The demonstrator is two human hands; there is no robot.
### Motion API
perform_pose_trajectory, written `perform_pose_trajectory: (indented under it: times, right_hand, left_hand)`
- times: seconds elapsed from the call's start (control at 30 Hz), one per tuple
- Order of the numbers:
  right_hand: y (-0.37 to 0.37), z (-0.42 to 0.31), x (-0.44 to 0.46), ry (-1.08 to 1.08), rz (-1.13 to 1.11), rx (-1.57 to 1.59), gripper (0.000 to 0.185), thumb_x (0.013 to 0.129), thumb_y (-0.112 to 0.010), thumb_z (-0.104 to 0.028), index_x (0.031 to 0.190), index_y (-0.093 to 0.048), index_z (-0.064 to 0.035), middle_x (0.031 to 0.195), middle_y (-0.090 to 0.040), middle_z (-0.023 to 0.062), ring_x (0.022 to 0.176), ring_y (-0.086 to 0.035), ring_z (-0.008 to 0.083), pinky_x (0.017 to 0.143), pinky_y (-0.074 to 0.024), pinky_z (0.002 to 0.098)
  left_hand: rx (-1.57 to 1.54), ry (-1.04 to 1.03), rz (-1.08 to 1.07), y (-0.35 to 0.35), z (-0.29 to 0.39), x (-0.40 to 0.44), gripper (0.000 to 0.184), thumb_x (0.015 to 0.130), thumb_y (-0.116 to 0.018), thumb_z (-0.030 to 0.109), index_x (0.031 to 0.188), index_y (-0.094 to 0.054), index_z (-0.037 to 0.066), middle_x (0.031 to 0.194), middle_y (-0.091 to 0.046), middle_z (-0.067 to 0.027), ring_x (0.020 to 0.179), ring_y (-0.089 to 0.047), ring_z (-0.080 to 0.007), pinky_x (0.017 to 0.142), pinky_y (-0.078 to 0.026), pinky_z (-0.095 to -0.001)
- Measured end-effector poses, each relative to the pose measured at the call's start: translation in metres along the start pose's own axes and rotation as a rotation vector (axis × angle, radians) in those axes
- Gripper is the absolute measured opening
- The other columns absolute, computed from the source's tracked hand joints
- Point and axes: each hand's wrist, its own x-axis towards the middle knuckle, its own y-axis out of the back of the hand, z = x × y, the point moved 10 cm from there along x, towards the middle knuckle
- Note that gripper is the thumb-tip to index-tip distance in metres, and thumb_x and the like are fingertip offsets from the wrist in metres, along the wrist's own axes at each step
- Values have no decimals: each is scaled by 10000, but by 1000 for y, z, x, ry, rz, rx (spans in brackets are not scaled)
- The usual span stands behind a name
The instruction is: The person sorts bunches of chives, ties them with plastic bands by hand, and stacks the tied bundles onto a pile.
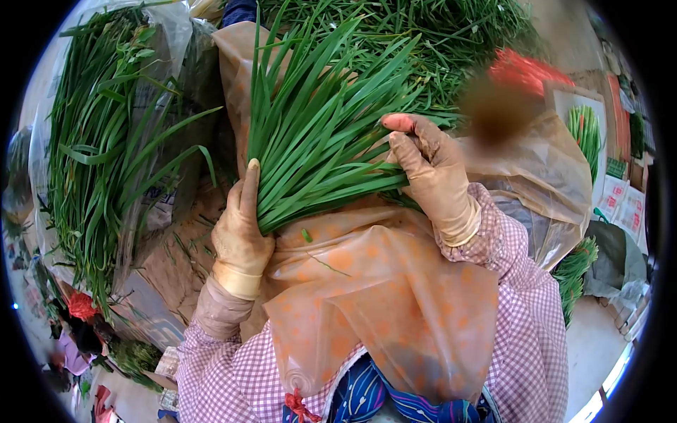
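Observation:
A fanned bunch of garlic chives (331,134), long flat green leaves, lies across my lap. My left hand (243,236), in a thin tan glove, grips the bunch at its lower left side, thumb pointing up along the leaves. My right hand (434,180), gloved too and dirt-stained, is closed at the right edge of the bunch, thumb and forefinger close together on the leaves. The forefinger tip shows pinkish. What lies inside the right fingers is partly hidden. Beneath the bunch, a translucent plastic apron (381,282) with orange spots covers my lap.
More chives lie in a heap (451,42) beyond the bunch. On the left, another pile of chives (92,155) rests on clear plastic. Red strands (525,70) sit at the upper right, near a tray holding a bundle of chives (584,137). A dark blurred spot covers part of the view.

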Motion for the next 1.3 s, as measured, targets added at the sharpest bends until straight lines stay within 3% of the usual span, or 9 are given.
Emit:
perform_pose_trajectory:
  times: [0.1, 0.37, 0.73, 0.87, 1.0, 1.07, 1.1, 1.17, 1.3]
  right_hand:
    - [0, -1, 4, 155, 12, 55, 246, 942, -596, -100, 1144, -588, 39, 901, -639, 27, 732, -583, 75, 679, -497, 217]
    - [-16, 19, 7, -185, -168, 143, 218, 930, -616, -146, 1095, -606, -4, 862, -652, 24, 705, -626, 92, 522, -493, 222]
    - [-33, 32, 25, -216, -264, 47, 202, 876, -696, -199, 984, -681, -29, 789, -672, 22, 607, -590, 75, 416, -422, 212]
    - [-42, -29, 6, 609, -166, -421, 164, 884, -622, -58, 1037, -665, -18, 804, -682, 120, 700, -650, 210, 675, -513, 279]
    - [-32, -24, 16, 497, -86, -350, 144, 854, -611, -19, 995, -640, -16, 802, -657, 165, 740, -647, 330, 646, -504, 305]
    - [12, -1, 38, 411, 150, -354, 28, 860, -616, -25, 881, -614, -7, 712, -615, 110, 600, -577, 184, 567, -473, 293]
    - [38, 30, 56, 110, 207, 217, 22, 887, -623, -58, 883, -636, -41, 702, -617, 46, 618, -545, 105, 544, -454, 259]
    - [83, -4, 59, 106, 412, 53, 47, 925, -612, -89, 897, -636, -61, 745, -638, 28, 650, -583, 85, 532, -465, 217]
    - [106, -44, 95, 392, 270, 72, 146, 934, -593, -103, 1067, -625, -51, 896, -667, 58, 769, -625, 110, 675, -505, 206]
  left_hand:
    - [11, -5, 10, 1, 1, -1, 953, 656, -683, -33, 1491, -277, 181, 1222, -551, -145, 940, -643, -363, 730, -559, -409]
    - [-13, 1, 0, 0, -1, 0, 980, 629, -674, -46, 1494, -270, 175, 1215, -545, -151, 971, -630, -368, 753, -552, -408]
    - [26, -34, 40, 3, 2, -1, 945, 630, -665, -52, 1479, -311, 163, 1222, -544, -164, 914, -639, -368, 718, -550, -409]
    - [139, -63, 20, 2, 6, -2, 936, 634, -632, -65, 1481, -304, 163, 1232, -536, -208, 808, -643, -364, 667, -548, -415]
    - [191, -79, -19, -3, 6, 0, 944, 621, -632, -57, 1481, -303, 155, 1236, -537, -209, 745, -634, -345, 630, -543, -413]
    - [232, -102, -20, -3, 6, 1, 939, 620, -632, -47, 1478, -305, 143, 1232, -542, -207, 716, -626, -328, 609, -537, -408]
    - [233, -111, -8, -3, 5, 1, 939, 620, -632, -47, 1478, -305, 143, 1232, -542, -207, 716, -626, -328, 609, -537, -408]
    - [214, -124, 20, -3, 3, -1, 924, 629, -635, -39, 1475, -308, 134, 1226, -547, -204, 727, -626, -326, 617, -536, -407]
    - [192, -149, 21, -2, 4, 0, 890, 650, -638, -13, 1468, -319, 132, 1215, -555, -198, 768, -623, -329, 643, -530, -408]
